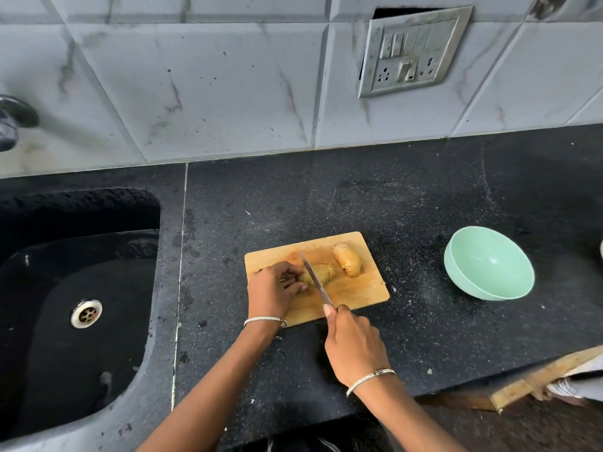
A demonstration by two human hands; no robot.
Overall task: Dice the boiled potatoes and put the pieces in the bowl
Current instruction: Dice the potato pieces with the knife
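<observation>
A small wooden cutting board [355, 288] lies on the black counter. Two unpeeled boiled potatoes are on it. My left hand [272, 290] grips the left end of the nearer potato [324, 273] with curled fingers. My right hand [354, 345] grips the handle of a knife [315, 277], forefinger stretched along the top. The blade crosses that potato from above and rests on it. The second potato [347, 259] lies whole at the board's far right. A mint green bowl [489, 264] stands to the right of the board, tilted, with nothing inside.
A black sink [75, 308] with a metal drain fills the left side. Tiled wall with a switch plate [412, 50] rises behind the counter. A tap [14, 120] shows at far left. A wooden edge [538, 380] juts out at lower right, past the counter's front.
</observation>
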